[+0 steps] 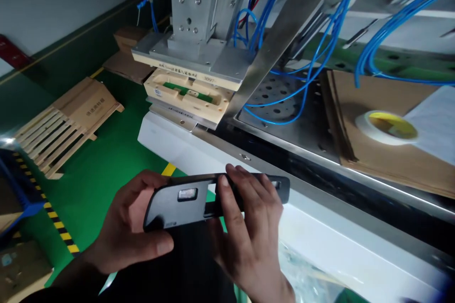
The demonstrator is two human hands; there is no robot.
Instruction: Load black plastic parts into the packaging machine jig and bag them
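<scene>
A long grey and black plastic panel (170, 208) with rectangular cutouts is held up in front of me, above the floor and the white machine edge. My left hand (131, 227) grips its rounded left end, thumb along the lower edge and fingers behind. Across the right half lie the fingers of my right hand (249, 227), covering much of that side; its thumb is mostly hidden below the panel. Beyond the panel stands a press with a cream fixture block (188, 94), which has a long recess, beneath a cream upper plate (192, 72).
Blue air hoses (313, 75) hang over the metal machine bed at right. A tape roll (387, 128) sits on cardboard (355, 99). On the green floor at left are a wooden pallet (53, 137) and a cardboard box (24, 265). A slanted metal bar (284, 19) crosses beside the press.
</scene>
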